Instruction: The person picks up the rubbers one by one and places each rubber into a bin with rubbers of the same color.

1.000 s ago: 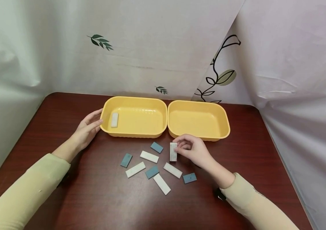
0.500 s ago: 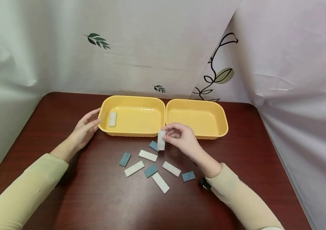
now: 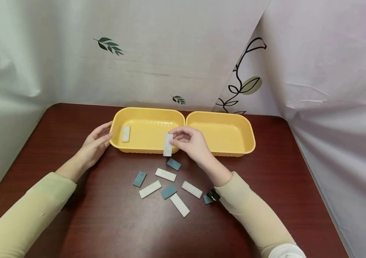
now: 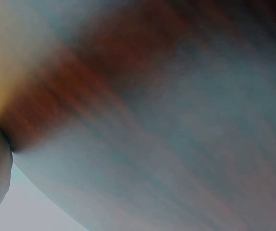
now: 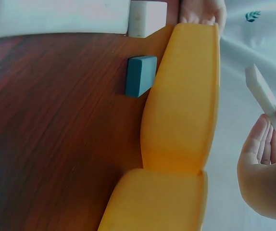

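My right hand (image 3: 191, 142) pinches a white rectangular block (image 3: 167, 146) between thumb and fingers. That block (image 5: 260, 91) is held off the table, over the near rim of the left yellow tray (image 3: 147, 147). Inside this tray another white block (image 3: 126, 134) lies near its left end. My left hand (image 3: 94, 145) rests against the tray's left end, its fingers fairly straight on the outer wall. On the table in front lie loose white blocks (image 3: 165, 175) and shorter blue-grey blocks (image 3: 139, 178). The left wrist view is mostly blurred.
A second yellow tray (image 3: 248, 143) stands right beside the first on the dark red-brown table (image 3: 105, 222). One blue-grey block (image 3: 207, 199) is partly covered by the black band (image 3: 214, 194) at my right wrist. A pale curtain (image 3: 137, 64) hangs behind the table.
My right hand has carried the white block left and away from me, from in front of the right tray to the left tray's rim. The left hand stays at the tray's end.
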Tool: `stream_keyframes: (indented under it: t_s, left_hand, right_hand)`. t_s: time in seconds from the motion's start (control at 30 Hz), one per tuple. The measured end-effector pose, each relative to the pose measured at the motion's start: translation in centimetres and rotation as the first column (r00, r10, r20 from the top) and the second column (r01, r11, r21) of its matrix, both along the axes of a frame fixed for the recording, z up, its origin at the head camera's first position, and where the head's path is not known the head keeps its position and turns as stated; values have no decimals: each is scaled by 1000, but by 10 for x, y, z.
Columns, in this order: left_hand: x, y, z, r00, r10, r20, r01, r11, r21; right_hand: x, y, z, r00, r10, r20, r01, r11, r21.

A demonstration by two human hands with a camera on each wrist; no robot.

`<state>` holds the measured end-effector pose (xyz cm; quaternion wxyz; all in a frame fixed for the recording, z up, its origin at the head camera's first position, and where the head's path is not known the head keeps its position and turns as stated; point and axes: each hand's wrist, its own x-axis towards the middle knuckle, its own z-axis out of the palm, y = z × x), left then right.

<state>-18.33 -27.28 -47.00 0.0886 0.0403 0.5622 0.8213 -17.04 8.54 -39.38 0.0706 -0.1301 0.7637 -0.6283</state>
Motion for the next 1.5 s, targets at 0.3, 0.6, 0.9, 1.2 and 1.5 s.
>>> stream_keyframes:
  t_s: [0.3, 0.6, 0.9, 1.2, 1.5]
  left_hand:
    - [-1, -1, -1, 1000, 1, -8, -1, 1000, 7]
    - [-1, -2, -2, 1000, -8, -19, 8, 1000, 21]
    - [-2, -1, -2, 1000, -11, -18, 12, 999, 32]
    - [-4, -2, -4, 1000, -10, -13, 10, 1000, 22]
    - [-3, -1, -3, 1000, -16, -10, 17, 1000, 3]
  right_hand:
    - [-16, -15, -1, 998, -33, 54, 34, 999, -15]
    - [-31, -32, -5, 996, -29, 82, 32, 999, -35]
    - [-42, -53, -7, 994, -30, 109, 37, 997, -61]
    - [-53, -70, -13, 991, -30, 133, 35, 999, -29]
    - [-63, -84, -18, 985, -64, 157, 65, 998, 4]
